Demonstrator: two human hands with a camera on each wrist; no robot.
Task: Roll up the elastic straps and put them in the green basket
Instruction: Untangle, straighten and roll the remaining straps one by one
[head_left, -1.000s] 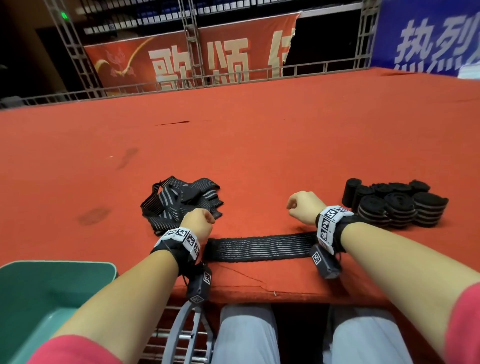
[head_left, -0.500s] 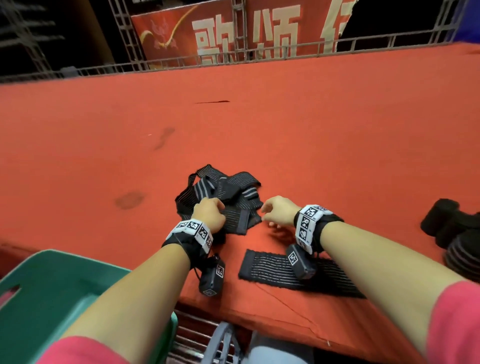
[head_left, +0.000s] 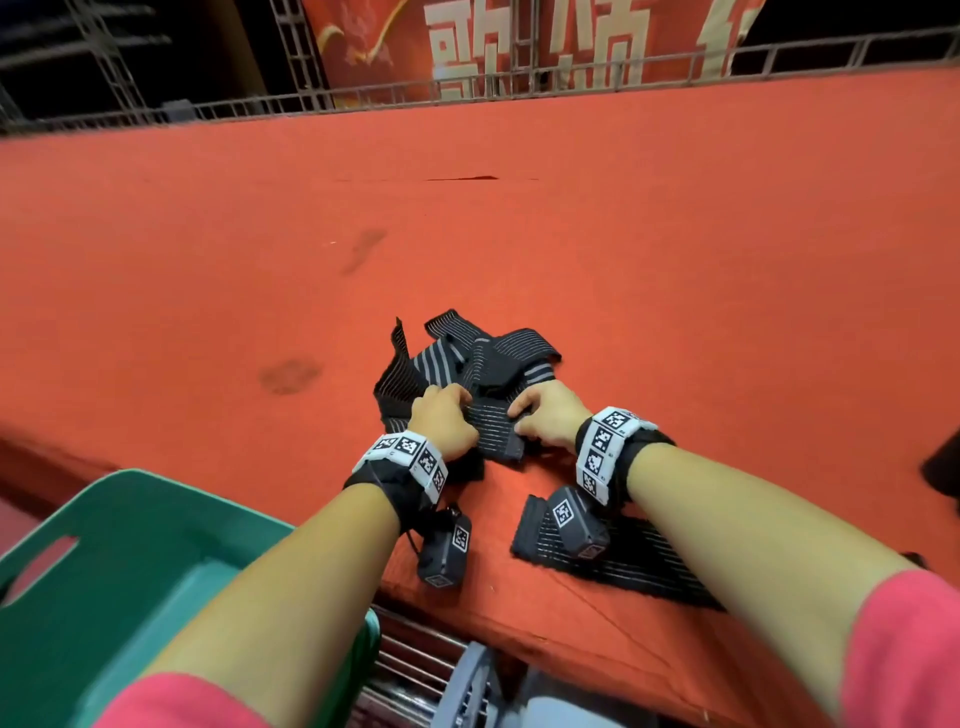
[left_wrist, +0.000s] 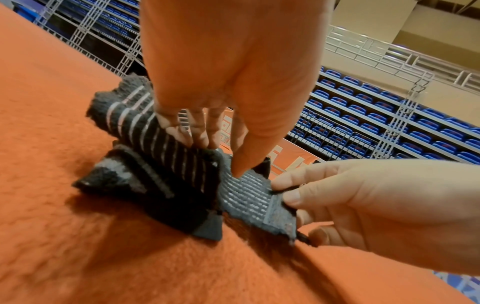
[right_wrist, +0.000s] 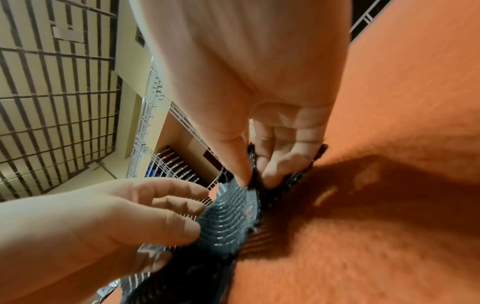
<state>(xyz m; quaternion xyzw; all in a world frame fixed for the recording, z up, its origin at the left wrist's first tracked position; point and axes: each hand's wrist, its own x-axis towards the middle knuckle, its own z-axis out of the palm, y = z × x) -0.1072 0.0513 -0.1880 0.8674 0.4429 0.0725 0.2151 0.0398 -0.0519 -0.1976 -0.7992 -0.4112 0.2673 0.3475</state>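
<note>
A tangled pile of black elastic straps with grey stripes (head_left: 467, 358) lies on the red table. Both hands sit at its near edge on one strap (head_left: 493, 428). My left hand (head_left: 441, 421) pinches that strap (left_wrist: 249, 191) between thumb and fingers. My right hand (head_left: 545, 418) pinches the strap's end (right_wrist: 233, 216) from the other side, thumb on top. Another strap (head_left: 623, 561) lies flat near the table's front edge, partly under my right forearm. The green basket (head_left: 104, 571) stands at the lower left, below the table edge.
The red felt table (head_left: 519, 234) stretches far beyond the pile, with dark stains at the left. A dark rolled strap (head_left: 943, 467) shows at the right edge. A metal railing and a red banner run along the back.
Both hands left the flat strap by the front edge and moved forward to the pile. They now pinch one strap there. My view swung left, so the rolled straps slid nearly out of frame.
</note>
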